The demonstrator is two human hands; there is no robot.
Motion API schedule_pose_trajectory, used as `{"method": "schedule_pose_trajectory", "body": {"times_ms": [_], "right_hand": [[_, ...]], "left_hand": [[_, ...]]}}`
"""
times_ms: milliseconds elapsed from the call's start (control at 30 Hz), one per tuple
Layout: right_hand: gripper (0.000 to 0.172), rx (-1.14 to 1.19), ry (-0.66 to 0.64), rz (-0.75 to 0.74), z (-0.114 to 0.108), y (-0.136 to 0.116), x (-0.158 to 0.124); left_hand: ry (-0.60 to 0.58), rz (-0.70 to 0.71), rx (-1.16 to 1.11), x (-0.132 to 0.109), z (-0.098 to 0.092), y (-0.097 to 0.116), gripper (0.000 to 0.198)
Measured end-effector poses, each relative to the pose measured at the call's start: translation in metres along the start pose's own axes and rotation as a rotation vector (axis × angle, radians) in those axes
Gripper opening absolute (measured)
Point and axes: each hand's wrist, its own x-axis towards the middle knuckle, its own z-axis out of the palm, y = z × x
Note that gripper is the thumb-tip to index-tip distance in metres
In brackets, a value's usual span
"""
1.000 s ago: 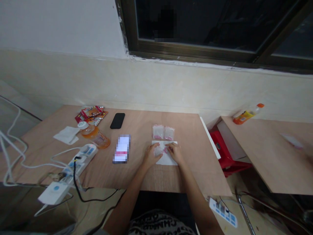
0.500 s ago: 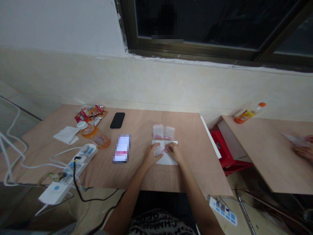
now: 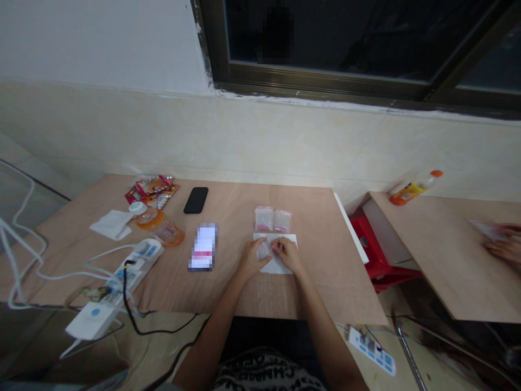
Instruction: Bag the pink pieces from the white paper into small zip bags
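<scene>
On the wooden surface [image 3: 325, 288], a white paper sheet [image 3: 280, 269] lay beneath both hands; two clear plastic bags [image 3: 264, 218] sat just beyond it; the left hand [image 3: 252, 259] cupped a small clear bag [image 3: 264, 250] on the sheet; the right hand [image 3: 288, 255] pinched its edge between pressed fingers [image 3: 277, 247].

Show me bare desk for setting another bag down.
Bare wood lies between the black phone and the two plastic bags, and right of the white paper sheet. Crowded: around the power strip at left.

Bare hands [image 3: 254, 258] and forearms [image 3: 223, 309], black-and-white lettered garment [image 3: 266, 372]
</scene>
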Motion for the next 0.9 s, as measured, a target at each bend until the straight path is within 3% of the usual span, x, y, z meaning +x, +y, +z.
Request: {"method": "schedule_pose_trajectory", "body": {"times_ms": [100,333,900], "right_hand": [[0.016,0.046,-0.027,-0.009,0.002,-0.001,0.0],[0.018,0.026,0.065,0.072,-0.003,0.01,-0.007],[0.014,-0.095,0.028,0.061,0.0,0.023,-0.009]], "left_hand": [[0.005,0.013,-0.008,0.0,0.001,-0.001,0.06],[-0.006,-0.024,0.025,0.001,-0.001,0.003,0.059],[-0.007,-0.032,0.007,0.001,0.0,-0.001,0.057]]}}
